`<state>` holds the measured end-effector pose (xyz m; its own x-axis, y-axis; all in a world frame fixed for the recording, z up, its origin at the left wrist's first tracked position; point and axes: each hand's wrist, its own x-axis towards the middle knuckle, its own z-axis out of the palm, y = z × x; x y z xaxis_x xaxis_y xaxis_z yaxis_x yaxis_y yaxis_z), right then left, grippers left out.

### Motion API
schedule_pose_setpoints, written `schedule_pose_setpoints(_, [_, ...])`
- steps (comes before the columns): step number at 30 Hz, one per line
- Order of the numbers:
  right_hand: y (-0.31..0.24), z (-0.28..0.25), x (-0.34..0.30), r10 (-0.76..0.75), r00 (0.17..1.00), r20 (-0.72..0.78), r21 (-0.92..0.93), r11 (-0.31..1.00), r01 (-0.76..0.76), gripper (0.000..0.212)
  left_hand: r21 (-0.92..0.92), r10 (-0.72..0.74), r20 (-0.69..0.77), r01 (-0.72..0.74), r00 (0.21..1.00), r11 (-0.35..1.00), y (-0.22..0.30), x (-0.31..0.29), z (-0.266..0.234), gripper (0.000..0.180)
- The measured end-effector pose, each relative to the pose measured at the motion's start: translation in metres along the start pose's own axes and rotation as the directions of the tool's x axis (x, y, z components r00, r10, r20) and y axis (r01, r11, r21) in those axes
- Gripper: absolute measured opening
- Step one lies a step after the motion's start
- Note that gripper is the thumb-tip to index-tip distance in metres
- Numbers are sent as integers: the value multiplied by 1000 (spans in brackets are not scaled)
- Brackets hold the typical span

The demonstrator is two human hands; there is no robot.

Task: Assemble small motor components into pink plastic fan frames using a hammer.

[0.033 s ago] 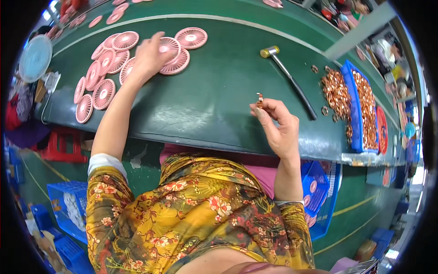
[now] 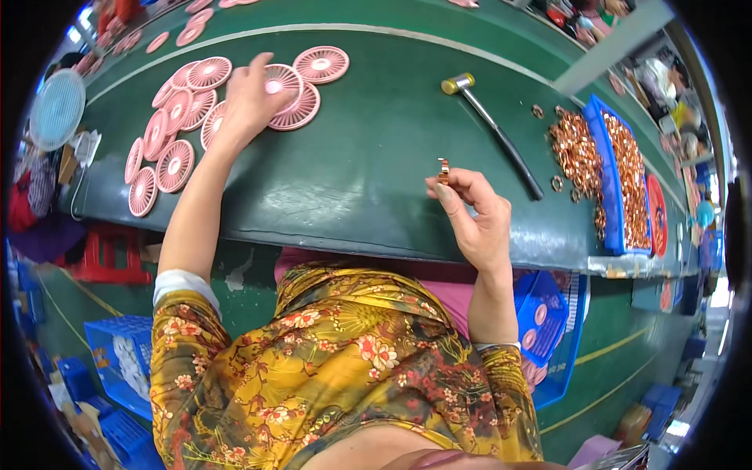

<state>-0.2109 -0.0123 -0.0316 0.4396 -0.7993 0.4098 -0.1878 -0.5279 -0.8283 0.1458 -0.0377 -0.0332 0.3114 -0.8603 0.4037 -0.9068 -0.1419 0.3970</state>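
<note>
My left hand [image 2: 252, 100] is at a round pink slotted fan cover [image 2: 280, 81], its thumb over the face and its other fingers at the far edge. That cover overlaps another pink fan cover [image 2: 298, 110] lying under it. A further one [image 2: 321, 64] rests just to the right, and several more [image 2: 174, 166] are spread and piled left of my wrist. Over the table's near half, my right hand [image 2: 478, 211] pinches a small copper ring [image 2: 444, 171] upright between thumb and fingers.
A mallet [image 2: 501, 141] with a yellow-faced head lies right of centre on the green table [image 2: 376, 141]. Beyond it, loose copper rings [image 2: 576, 149] are heaped against a blue tray [image 2: 612, 188] full of more. A red round container [image 2: 656, 211] stands beside the tray. Blue crates [image 2: 117, 329] sit below table height.
The whole view has shifted very slightly. Both hands keep the same hold and place over the table.
</note>
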Motion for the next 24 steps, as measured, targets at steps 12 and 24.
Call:
schedule_pose_setpoints(12, [0, 16, -19, -230, 939, -258, -91, 973, 213, 14, -359, 48, -148, -98, 988, 928, 90, -105, -27, 18])
schedule_pose_setpoints(24, [-21, 28, -15, -396, 890, -229, -218, 911, 349, 17, -906, 48, 155, 122, 987, 406, 156, -146, 4, 28])
